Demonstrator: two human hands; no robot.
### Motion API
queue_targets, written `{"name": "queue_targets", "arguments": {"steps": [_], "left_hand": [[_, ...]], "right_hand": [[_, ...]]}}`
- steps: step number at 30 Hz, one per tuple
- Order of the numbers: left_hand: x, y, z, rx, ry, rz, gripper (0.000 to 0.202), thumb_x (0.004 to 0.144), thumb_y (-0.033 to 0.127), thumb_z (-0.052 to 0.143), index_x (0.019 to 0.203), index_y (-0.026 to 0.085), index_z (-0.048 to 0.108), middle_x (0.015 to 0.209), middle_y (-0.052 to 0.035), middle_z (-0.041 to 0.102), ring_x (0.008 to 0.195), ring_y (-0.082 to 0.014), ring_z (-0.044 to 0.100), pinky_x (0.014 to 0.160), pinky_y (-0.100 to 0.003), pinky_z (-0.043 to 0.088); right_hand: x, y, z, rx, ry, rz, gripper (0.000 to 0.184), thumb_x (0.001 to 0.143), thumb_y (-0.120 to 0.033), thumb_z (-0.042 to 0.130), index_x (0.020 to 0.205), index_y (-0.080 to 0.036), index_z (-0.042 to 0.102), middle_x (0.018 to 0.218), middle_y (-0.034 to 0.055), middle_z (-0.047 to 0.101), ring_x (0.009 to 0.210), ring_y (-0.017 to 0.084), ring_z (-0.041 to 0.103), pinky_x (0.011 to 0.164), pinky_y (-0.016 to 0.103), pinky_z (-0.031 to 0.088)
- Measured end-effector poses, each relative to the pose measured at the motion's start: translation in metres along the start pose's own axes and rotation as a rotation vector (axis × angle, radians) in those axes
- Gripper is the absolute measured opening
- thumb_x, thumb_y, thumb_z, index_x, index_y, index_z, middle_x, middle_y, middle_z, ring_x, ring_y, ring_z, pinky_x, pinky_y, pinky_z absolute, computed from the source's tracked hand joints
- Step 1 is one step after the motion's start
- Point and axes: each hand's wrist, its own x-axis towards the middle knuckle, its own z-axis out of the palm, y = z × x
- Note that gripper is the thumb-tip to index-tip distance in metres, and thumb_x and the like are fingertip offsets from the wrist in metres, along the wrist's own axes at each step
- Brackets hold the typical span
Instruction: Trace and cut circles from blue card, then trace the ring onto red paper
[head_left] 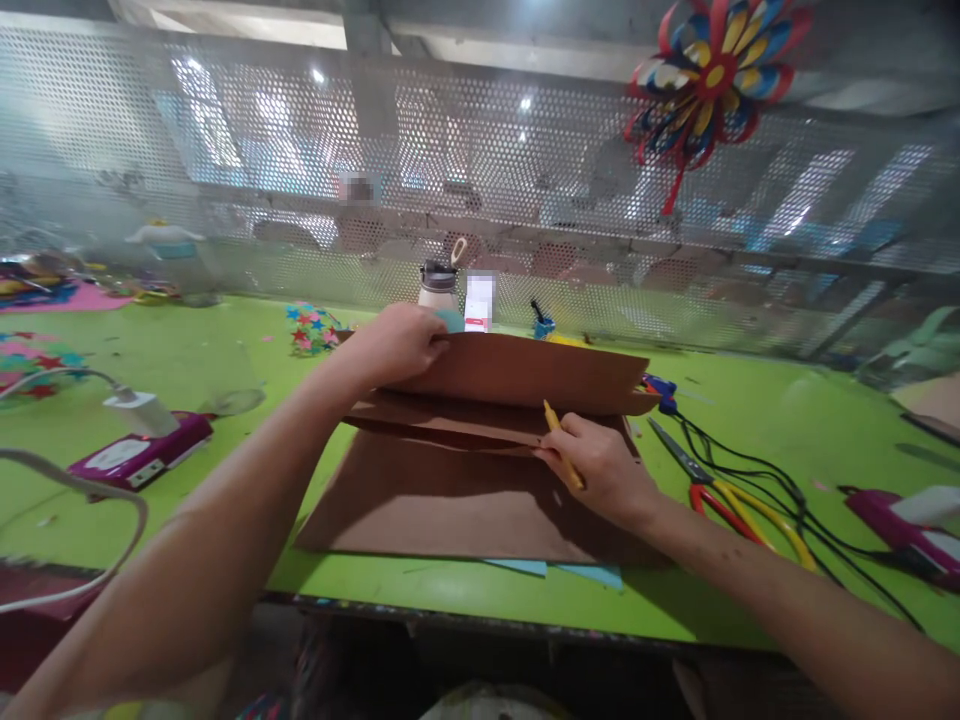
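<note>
Brown paper sheets (450, 500) lie in a stack or fold in front of me; whether they are joined, such as in a folder, I cannot tell. My left hand (405, 345) is closed on the far upper edge of the raised brown sheet (517, 365). In my right hand (596, 465) is a slim yellow pen (553, 417), tilted up and left. Its fingers also touch the edge of a middle brown layer. Light blue paper pieces (517, 567) stick out beneath the stack at the near side.
Scissors (720, 490) with red and yellow handles lie at right, beside black cables (780, 480). Purple power strips stand left (142, 450) and right (907, 535). A bottle (437, 285) and a phone (478, 303) stand behind the paper. A paper flower (716, 75) hangs above.
</note>
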Motion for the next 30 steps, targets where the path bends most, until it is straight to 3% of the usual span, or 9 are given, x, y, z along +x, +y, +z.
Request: {"name": "queue_targets", "arguments": {"steps": [4, 9, 13, 16, 22, 24, 26, 28, 30], "left_hand": [[0.001, -0.001, 0.0, -0.021, -0.006, 0.008, 0.025, 0.087, 0.026, 0.052, 0.075, 0.019, 0.072, 0.072, -0.0071, 0.071, 0.065, -0.0197, 0.059, 0.061, -0.029, 0.035], [-0.003, 0.001, 0.002, -0.071, -0.043, 0.016, 0.027, 0.089, 0.029, 0.05, 0.076, 0.018, 0.072, 0.075, -0.0069, 0.071, 0.065, -0.0181, 0.058, 0.059, -0.028, 0.033], [-0.011, 0.008, -0.004, -0.129, -0.109, 0.002, 0.046, 0.094, 0.05, 0.044, 0.074, 0.019, 0.071, 0.068, -0.0058, 0.069, 0.059, -0.0163, 0.056, 0.055, -0.026, 0.032], [-0.02, 0.016, -0.008, -0.159, -0.202, 0.027, 0.05, 0.083, 0.068, 0.055, 0.079, 0.02, 0.071, 0.068, -0.0042, 0.069, 0.059, -0.0167, 0.057, 0.055, -0.025, 0.034], [-0.036, 0.026, 0.01, 0.031, -0.195, 0.019, 0.02, 0.085, 0.023, 0.054, 0.077, 0.017, 0.072, 0.073, -0.0108, 0.07, 0.067, -0.0244, 0.063, 0.06, -0.032, 0.039], [-0.041, 0.028, 0.017, 0.043, -0.202, 0.006, 0.022, 0.084, 0.02, 0.052, 0.076, 0.016, 0.072, 0.072, -0.0121, 0.07, 0.065, -0.0257, 0.063, 0.06, -0.033, 0.04], [-0.046, 0.031, 0.019, 0.044, -0.214, 0.008, 0.023, 0.085, 0.019, 0.05, 0.078, 0.016, 0.072, 0.072, -0.0123, 0.07, 0.065, -0.0265, 0.064, 0.06, -0.034, 0.042], [-0.051, 0.034, 0.018, 0.035, -0.227, 0.011, 0.026, 0.086, 0.019, 0.047, 0.078, 0.016, 0.072, 0.072, -0.0125, 0.071, 0.064, -0.0267, 0.064, 0.06, -0.034, 0.043], [-0.056, 0.039, 0.016, 0.019, -0.239, 0.01, 0.027, 0.087, 0.019, 0.046, 0.078, 0.017, 0.071, 0.072, -0.0125, 0.071, 0.063, -0.0267, 0.064, 0.06, -0.035, 0.044]], "right_hand": [[0.004, 0.006, 0.006, 0.062, 0.115, 0.022, 0.026, 0.1, -0.027, 0.048, 0.083, -0.016, 0.063, 0.076, 0.0035, 0.054, 0.066, 0.015, 0.052, 0.062, 0.025, 0.038], [0.006, 0.006, 0.006, -0.197, 0.272, -0.054, 0.027, 0.099, -0.023, 0.048, 0.079, -0.018, 0.065, 0.069, 0.0036, 0.048, 0.066, 0.017, 0.044, 0.062, 0.03, 0.033], [0.011, 0.009, 0.006, -0.305, 0.328, -0.074, 0.025, 0.099, -0.024, 0.049, 0.081, -0.019, 0.065, 0.068, 0.0039, 0.048, 0.067, 0.018, 0.042, 0.062, 0.031, 0.032], [0.02, 0.017, 0.007, -0.311, 0.351, -0.053, 0.025, 0.1, -0.025, 0.048, 0.081, -0.019, 0.065, 0.07, 0.0038, 0.048, 0.067, 0.018, 0.042, 0.061, 0.031, 0.032], [0.016, 0.006, -0.01, -0.206, 0.379, -0.043, 0.016, 0.098, -0.026, 0.052, 0.095, -0.019, 0.066, 0.077, 0.0072, 0.054, 0.075, 0.022, 0.049, 0.067, 0.034, 0.04], [-0.004, -0.01, -0.019, -0.134, 0.348, -0.124, 0.017, 0.094, -0.027, 0.059, 0.108, -0.018, 0.064, 0.085, 0.01, 0.058, 0.086, 0.026, 0.053, 0.076, 0.039, 0.044], [-0.028, -0.026, -0.024, -0.061, 0.172, -0.27, 0.021, 0.092, -0.028, 0.062, 0.11, -0.016, 0.064, 0.092, 0.0121, 0.061, 0.091, 0.027, 0.055, 0.078, 0.041, 0.045], [-0.05, -0.039, -0.024, -0.081, -0.025, -0.281, 0.02, 0.092, -0.025, 0.06, 0.108, -0.015, 0.065, 0.095, 0.013, 0.062, 0.091, 0.028, 0.055, 0.077, 0.043, 0.046], [-0.065, -0.045, -0.02, -0.124, -0.104, -0.267, 0.018, 0.092, -0.016, 0.053, 0.104, -0.014, 0.066, 0.089, 0.0121, 0.062, 0.084, 0.027, 0.055, 0.073, 0.042, 0.046]]}}
